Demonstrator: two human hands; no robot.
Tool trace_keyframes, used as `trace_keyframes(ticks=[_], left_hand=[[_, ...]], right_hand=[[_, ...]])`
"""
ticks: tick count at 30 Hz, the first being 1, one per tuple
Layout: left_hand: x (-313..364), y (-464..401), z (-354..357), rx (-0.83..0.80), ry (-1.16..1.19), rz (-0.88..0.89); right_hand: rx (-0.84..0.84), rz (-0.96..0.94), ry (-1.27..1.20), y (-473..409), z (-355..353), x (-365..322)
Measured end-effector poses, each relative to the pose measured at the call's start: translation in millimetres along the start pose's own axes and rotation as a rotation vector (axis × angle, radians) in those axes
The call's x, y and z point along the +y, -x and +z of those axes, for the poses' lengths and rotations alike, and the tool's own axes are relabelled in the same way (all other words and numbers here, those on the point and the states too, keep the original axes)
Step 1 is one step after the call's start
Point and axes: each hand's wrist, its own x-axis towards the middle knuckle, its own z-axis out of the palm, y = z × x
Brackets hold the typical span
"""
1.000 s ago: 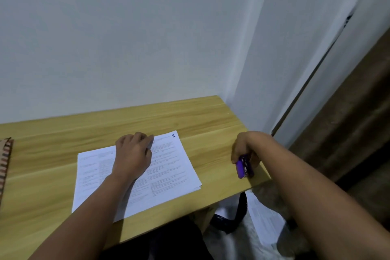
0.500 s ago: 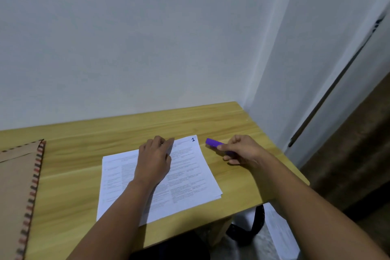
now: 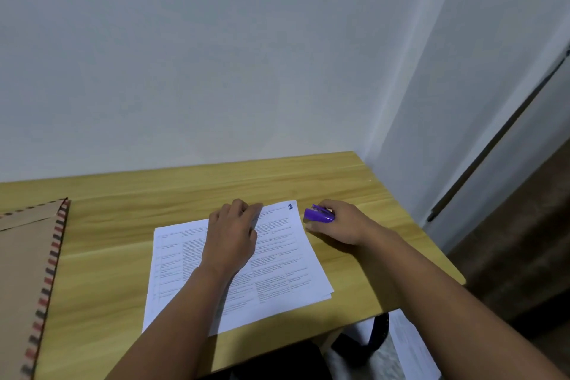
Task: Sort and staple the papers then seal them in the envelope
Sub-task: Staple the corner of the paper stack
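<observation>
The left hand point(image 3: 231, 237) lies flat on the papers point(image 3: 277, 259), pinning them square, while the right hand point(image 3: 339, 225) grips the stapler point(image 3: 317, 215), seemingly aimed at their corner.

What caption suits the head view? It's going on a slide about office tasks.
Left hand pins the paper stack on the desk while the right hand brings a purple stapler to its corner.
</observation>
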Motion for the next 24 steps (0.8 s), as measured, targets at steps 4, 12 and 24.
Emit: trace_keyframes(ticks=[4, 12, 24], left_hand=[[0.5, -1.1, 0.2, -0.012, 0.011, -0.002], [-0.1, -1.7, 1.2, -0.004, 0.017, 0.014], [-1.5, -2.2, 1.6, -0.024, 0.031, 0.007]], right_hand=[[0.081, -0.077, -0.153, -0.8, 7.8, 11.4], [0.052, -0.148, -0.209, -17.4, 13.1, 2.5], [0.021, -0.218, -0.320, -37.7, 24.4, -6.5]])
